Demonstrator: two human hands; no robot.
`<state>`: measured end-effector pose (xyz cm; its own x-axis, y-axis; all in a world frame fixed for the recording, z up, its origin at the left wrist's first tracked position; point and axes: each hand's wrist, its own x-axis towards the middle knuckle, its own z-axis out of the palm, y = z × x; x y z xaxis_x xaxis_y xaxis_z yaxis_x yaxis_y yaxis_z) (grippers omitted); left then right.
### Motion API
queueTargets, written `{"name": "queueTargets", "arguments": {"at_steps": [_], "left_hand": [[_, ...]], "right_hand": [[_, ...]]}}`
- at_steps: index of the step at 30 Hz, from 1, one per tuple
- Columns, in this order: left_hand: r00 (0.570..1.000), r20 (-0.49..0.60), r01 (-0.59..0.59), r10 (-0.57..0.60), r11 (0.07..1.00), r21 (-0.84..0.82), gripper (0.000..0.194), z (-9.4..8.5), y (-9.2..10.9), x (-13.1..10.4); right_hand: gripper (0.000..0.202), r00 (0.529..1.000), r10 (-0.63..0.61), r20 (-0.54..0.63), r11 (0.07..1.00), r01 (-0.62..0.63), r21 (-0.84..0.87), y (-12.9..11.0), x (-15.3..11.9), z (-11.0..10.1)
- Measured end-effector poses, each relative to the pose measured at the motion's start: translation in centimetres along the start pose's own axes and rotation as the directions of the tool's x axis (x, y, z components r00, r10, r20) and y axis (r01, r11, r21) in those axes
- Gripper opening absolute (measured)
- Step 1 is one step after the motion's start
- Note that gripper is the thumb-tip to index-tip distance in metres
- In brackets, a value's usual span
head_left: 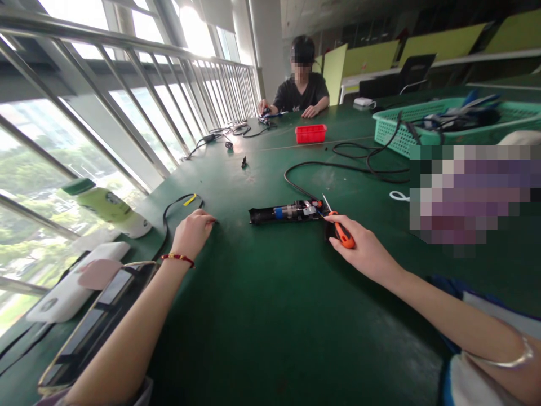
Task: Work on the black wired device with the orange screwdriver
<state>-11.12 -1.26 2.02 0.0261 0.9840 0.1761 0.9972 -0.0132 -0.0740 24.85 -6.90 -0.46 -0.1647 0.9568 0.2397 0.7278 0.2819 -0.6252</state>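
Note:
My right hand (359, 248) is closed around an orange-and-black screwdriver (345, 235), its thin shaft pointing up and away. Just beyond those fingers, a black handheld device (266, 215) lies opened lengthwise on the table, showing a blue-banded cylinder, wiring and small parts inside. A dark cord runs from its right end. Part of the device is hidden behind my right hand. My left hand (194, 231), with a red beaded bracelet (180, 257) at the wrist, rests left of the device. Its fingers are pinched together at the tabletop, with a tiny dark bit at the tips, too small to name.
A phone (101, 316), white power bank (71, 287) and green-capped bottle (112, 206) stand at left by the railing. Ahead are a small black piece (244, 163) and red tray (311, 134). A green basket (391, 135) is at right; another person (301, 90) sits at the far end.

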Motion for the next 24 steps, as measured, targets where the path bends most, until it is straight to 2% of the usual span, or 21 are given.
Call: {"name": "queueTargets", "arguments": {"at_steps": [8, 12, 16, 18, 21, 24], "left_hand": [[0.998, -0.046, -0.042, 0.044, 0.998, 0.043, 0.033, 0.1, 0.3, -0.5], [0.996, -0.069, -0.061, 0.061, 0.998, 0.013, 0.031, 0.1, 0.4, -0.5], [0.996, -0.041, -0.074, 0.073, 0.997, -0.027, 0.026, -0.5, 1.1, -0.9], [0.996, -0.013, -0.092, 0.092, 0.996, -0.017, 0.023, -1.0, 2.2, -1.7], [0.992, 0.037, -0.124, 0.124, 0.992, 0.009, 0.021, -1.7, 5.0, -3.7], [0.969, 0.062, -0.240, 0.239, 0.970, 0.022, 0.022, -2.0, 8.4, -5.6]], "right_hand": [[0.038, 1.000, -0.017, 0.005, 1.000, 0.017, 0.008, 0.3, 0.0, 0.1], [0.037, 1.000, -0.029, -0.001, 1.000, 0.029, 0.007, 0.3, 0.0, 0.1], [0.037, 1.000, -0.026, -0.018, 1.000, 0.026, 0.011, 0.2, 0.0, 0.0], [0.036, 1.000, -0.018, -0.017, 0.999, 0.018, 0.029, 0.0, 0.0, 0.0], [0.036, 1.000, 0.004, -0.017, 0.999, -0.003, 0.053, -0.2, 0.1, 0.0], [0.037, 1.000, 0.025, -0.011, 0.998, -0.024, 0.053, -0.5, 0.1, -0.1]]}}
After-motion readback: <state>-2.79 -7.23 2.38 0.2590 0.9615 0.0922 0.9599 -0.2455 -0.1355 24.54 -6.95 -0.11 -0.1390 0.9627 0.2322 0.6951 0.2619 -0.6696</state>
